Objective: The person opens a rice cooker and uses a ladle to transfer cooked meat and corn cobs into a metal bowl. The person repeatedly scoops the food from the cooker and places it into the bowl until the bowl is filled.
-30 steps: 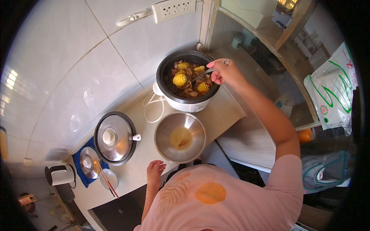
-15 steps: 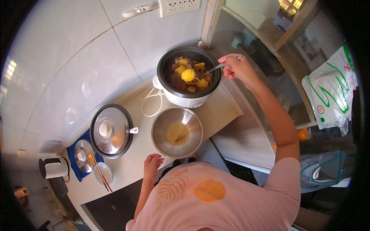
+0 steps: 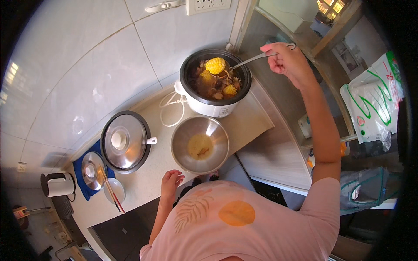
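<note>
My right hand (image 3: 285, 63) is closed around the metal handle of a ladle (image 3: 252, 59), above the right rim of a white electric cooker (image 3: 214, 110) with a black inner pot. A chunk of yellow corn (image 3: 215, 65) rides on the ladle, over the brown soup. More corn and dark pieces that I cannot name lie in the broth. In front of the cooker stands a steel bowl (image 3: 178, 150) with a little yellowish liquid and a brown bit in it. My left hand (image 3: 171, 179) hangs beside the bowl's near left edge, fingers curled together, nothing visible in them.
Left of the bowl lies a glass lid (image 3: 130, 150) with a white knob. Farther left are a smaller lid (image 3: 92, 163), a white bowl (image 3: 118, 193) with chopsticks (image 3: 114, 196), a blue cloth (image 3: 83, 176) and a kettle (image 3: 58, 185). A white cord (image 3: 167, 114) lies beside the cooker.
My right hand has risen away from the cooker with the ladle, lifting the corn chunk higher and toward the pot's far side. My left hand has barely moved.
</note>
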`<action>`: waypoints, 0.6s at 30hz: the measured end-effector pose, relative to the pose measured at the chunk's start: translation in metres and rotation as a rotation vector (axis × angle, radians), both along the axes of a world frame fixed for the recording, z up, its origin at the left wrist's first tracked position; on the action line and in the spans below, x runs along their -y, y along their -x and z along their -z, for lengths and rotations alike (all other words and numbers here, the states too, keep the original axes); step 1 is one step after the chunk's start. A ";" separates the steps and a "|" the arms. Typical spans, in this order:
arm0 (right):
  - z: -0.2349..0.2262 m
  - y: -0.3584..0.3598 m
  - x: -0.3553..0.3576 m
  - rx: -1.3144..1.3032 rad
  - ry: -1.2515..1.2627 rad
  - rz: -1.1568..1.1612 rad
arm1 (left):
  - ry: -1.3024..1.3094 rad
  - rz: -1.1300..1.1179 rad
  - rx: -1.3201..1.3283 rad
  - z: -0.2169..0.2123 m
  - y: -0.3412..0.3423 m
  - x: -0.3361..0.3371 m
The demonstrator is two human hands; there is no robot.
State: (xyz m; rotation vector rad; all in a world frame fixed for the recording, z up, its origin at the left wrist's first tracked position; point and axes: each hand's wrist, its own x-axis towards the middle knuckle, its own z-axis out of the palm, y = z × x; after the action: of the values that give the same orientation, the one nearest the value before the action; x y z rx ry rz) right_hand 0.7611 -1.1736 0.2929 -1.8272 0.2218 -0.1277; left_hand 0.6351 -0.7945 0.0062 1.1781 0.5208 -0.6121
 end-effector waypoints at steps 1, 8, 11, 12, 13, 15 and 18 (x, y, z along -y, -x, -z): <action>-0.005 0.002 -0.001 0.008 0.010 -0.022 | 0.007 -0.004 0.000 0.000 0.001 0.000; -0.033 0.026 -0.010 0.012 -0.010 -0.120 | -0.011 0.004 0.001 0.008 0.003 -0.002; -0.028 0.039 -0.023 -0.037 -0.047 -0.140 | -0.003 -0.005 -0.012 0.007 0.003 -0.003; -0.024 0.044 -0.030 -0.057 -0.056 -0.137 | 0.003 -0.008 -0.016 0.008 0.004 -0.003; -0.017 0.048 -0.036 -0.108 -0.057 -0.139 | 0.008 -0.014 -0.019 0.010 0.005 -0.005; 0.006 0.053 -0.047 -0.204 -0.058 -0.149 | 0.002 -0.030 -0.023 0.010 0.007 -0.007; 0.051 0.066 -0.064 -0.332 -0.114 -0.139 | 0.020 -0.022 -0.014 0.004 0.006 -0.007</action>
State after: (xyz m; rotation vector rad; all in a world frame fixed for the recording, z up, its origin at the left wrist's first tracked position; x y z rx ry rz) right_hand 0.6948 -1.1095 0.2417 -1.7359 0.3262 0.2828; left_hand 0.6296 -0.7880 0.0026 1.1490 0.5378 -0.6051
